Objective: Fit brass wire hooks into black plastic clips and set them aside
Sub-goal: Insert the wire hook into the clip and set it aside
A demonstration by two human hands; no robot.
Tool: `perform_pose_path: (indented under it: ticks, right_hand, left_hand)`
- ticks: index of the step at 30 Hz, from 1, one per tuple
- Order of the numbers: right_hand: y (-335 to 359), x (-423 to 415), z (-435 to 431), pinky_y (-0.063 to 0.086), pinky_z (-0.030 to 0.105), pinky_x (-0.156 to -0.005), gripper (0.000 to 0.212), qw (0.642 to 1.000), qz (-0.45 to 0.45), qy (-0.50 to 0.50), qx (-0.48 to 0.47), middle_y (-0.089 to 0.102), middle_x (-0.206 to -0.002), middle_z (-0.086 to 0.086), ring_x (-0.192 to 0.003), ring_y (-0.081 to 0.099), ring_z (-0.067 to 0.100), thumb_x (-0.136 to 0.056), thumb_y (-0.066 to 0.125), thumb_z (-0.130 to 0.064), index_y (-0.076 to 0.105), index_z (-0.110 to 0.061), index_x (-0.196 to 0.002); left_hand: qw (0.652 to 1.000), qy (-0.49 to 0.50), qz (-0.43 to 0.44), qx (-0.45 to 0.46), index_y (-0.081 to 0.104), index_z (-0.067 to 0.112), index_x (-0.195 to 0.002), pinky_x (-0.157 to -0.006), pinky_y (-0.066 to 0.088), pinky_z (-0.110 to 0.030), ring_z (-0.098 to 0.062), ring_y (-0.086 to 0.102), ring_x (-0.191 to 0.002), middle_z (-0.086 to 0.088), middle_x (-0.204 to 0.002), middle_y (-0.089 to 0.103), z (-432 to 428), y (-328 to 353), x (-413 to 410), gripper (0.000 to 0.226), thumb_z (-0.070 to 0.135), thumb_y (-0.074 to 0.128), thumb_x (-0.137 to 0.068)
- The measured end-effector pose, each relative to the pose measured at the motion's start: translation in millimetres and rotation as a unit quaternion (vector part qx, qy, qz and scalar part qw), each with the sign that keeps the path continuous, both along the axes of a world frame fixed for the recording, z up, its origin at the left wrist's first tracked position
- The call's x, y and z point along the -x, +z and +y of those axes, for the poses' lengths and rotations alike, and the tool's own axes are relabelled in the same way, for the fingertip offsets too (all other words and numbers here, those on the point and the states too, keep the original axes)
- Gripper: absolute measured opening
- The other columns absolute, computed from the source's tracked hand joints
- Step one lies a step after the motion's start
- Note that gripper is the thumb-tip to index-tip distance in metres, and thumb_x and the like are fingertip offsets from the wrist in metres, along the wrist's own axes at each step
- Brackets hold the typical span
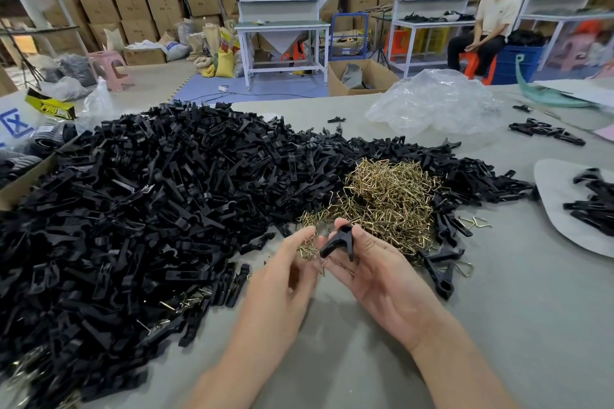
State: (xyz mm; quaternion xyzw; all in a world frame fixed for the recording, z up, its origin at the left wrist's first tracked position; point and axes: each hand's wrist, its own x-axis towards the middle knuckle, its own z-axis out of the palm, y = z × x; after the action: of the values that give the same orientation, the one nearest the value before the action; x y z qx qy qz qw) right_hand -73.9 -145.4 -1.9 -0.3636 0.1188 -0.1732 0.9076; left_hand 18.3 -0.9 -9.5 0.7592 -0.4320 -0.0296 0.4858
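**Hold.** The right grip [375,279] lies palm up with thumb and fingertips closed on the head of one clip [337,242]. The clip is raised off the worktop [365,359], at the near edge of the hook pile [388,196]. Its two legs spread toward the near side and face the left grip [285,279] — an orientation that probably leaves the open end free to take a hook. No brass shows on this clip, so fitting is judged not yet done.

**Left grip.** The fingers are curled, with the tips just left of the clip. Brass wire shows at the fingertips, but loose hooks lie directly behind them. Whether a hook is pinched cannot be told.

**Stock layout.** The clip pile [149,209] covers the left half of the worktop. The hook pile sits against its right side, just far of both hands. Each part can likely be drawn with a short reach.

**Output.** Several clips lie on a pale pad [551,219] at the right edge, well apart from the stock — probably to keep finished pieces from mixing back in. A few clips with wire loops [442,272] lie just right of the right grip.
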Motion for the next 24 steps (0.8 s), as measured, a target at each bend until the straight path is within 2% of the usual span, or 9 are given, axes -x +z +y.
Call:
perform_pose_path:
  ticks: [3,6,9,12,16,18,20,22,24]
  right_hand:
    - [0.0,-0.4,1.4,0.060,0.037,-0.087,0.028,1.000,0.001,0.003,-0.009,0.071,-0.115,0.021,-0.098,0.071,0.024,-0.092,0.063,-0.020,0.075,-0.008,-0.115]
    - [-0.5,-1.7,3.8,0.059,0.039,-0.089,0.026,1.000,0.005,0.002,-0.016,0.072,-0.112,0.020,-0.107,0.070,0.029,-0.091,0.064,-0.019,0.076,-0.009,-0.112]
    - [1.0,-1.8,5.3,0.060,0.037,-0.087,0.026,1.000,0.005,0.002,-0.017,0.072,-0.111,0.021,-0.105,0.072,0.028,-0.092,0.063,-0.018,0.076,-0.008,-0.111]
    - [1.0,-0.8,4.1,0.060,0.034,-0.085,0.027,1.000,-0.008,-0.006,-0.024,0.069,-0.118,0.026,-0.104,0.072,0.028,-0.094,0.062,-0.019,0.074,-0.006,-0.115]
    - [1.6,-0.2,1.3,0.060,0.036,-0.086,0.027,0.999,-0.012,-0.039,-0.024,0.071,-0.113,0.020,-0.104,0.071,0.027,-0.092,0.064,-0.023,0.075,-0.009,-0.112]
    - [1.8,-1.3,0.9,0.060,0.035,-0.082,0.025,0.998,0.001,-0.066,-0.012,0.073,-0.103,0.012,-0.091,0.072,0.022,-0.089,0.065,-0.024,0.077,-0.013,-0.108]
    - [1.9,-2.2,0.2,0.061,0.034,-0.076,0.022,0.996,0.005,-0.089,-0.025,0.074,-0.098,0.011,-0.084,0.072,0.021,-0.089,0.064,-0.021,0.079,-0.013,-0.103]
    - [2.7,-2.0,-0.6,0.062,0.034,-0.072,0.022,0.994,0.000,-0.102,-0.049,0.075,-0.098,0.015,-0.082,0.074,0.024,-0.088,0.062,-0.018,0.078,-0.010,-0.101]
    - [3.7,-1.5,0.0,0.062,0.033,-0.071,0.023,0.993,-0.007,-0.102,-0.064,0.074,-0.102,0.019,-0.083,0.074,0.026,-0.087,0.062,-0.016,0.077,-0.008,-0.101]
  left_hand:
    - [0.999,0.033,-0.029,0.007,0.059,0.046,-0.120,-0.068,0.045,-0.011,-0.001,0.065,-0.076,0.022,-0.085,0.066,-0.2,4.8,-0.2,0.025,0.042,0.051,-0.096]
    - [0.999,0.041,0.014,0.025,0.060,0.050,-0.106,-0.074,0.055,-0.025,0.004,0.069,-0.075,0.023,-0.088,0.070,1.5,9.7,0.7,0.027,0.057,0.042,-0.088]
    - [0.998,0.050,0.010,0.025,0.062,0.046,-0.101,-0.074,0.056,-0.031,0.001,0.068,-0.075,0.019,-0.083,0.070,1.8,9.7,1.3,0.012,0.043,0.053,-0.094]
    - [0.997,0.061,-0.007,0.043,0.066,0.039,-0.091,-0.068,0.047,-0.014,-0.005,0.064,-0.078,0.016,-0.084,0.066,1.1,10.1,-0.3,0.010,0.029,0.065,-0.093]
    - [0.982,0.053,0.167,0.065,0.070,0.030,-0.086,-0.063,0.045,-0.013,-0.005,0.057,-0.063,0.008,-0.073,0.066,1.8,13.5,-6.6,0.010,0.024,0.068,-0.093]
    - [0.952,0.038,0.285,0.106,0.071,0.017,-0.087,-0.063,0.052,-0.020,-0.013,0.062,-0.066,-0.001,-0.072,0.069,1.1,16.0,-7.4,0.009,0.015,0.066,-0.094]
    - [0.892,0.019,0.418,0.170,0.069,0.005,-0.084,-0.063,0.056,-0.023,-0.017,0.067,-0.069,-0.010,-0.079,0.072,-1.2,20.4,-5.3,0.007,0.006,0.066,-0.091]
    - [0.820,-0.012,0.533,0.208,0.073,0.004,-0.078,-0.059,0.057,-0.024,-0.018,0.070,-0.068,-0.015,-0.081,0.072,-4.8,24.9,-0.3,0.007,0.010,0.069,-0.081]
    - [0.780,-0.037,0.590,0.203,0.077,0.011,-0.068,-0.056,0.057,-0.024,-0.016,0.069,-0.064,-0.014,-0.078,0.072,-8.7,25.8,6.7,0.008,0.015,0.071,-0.073]
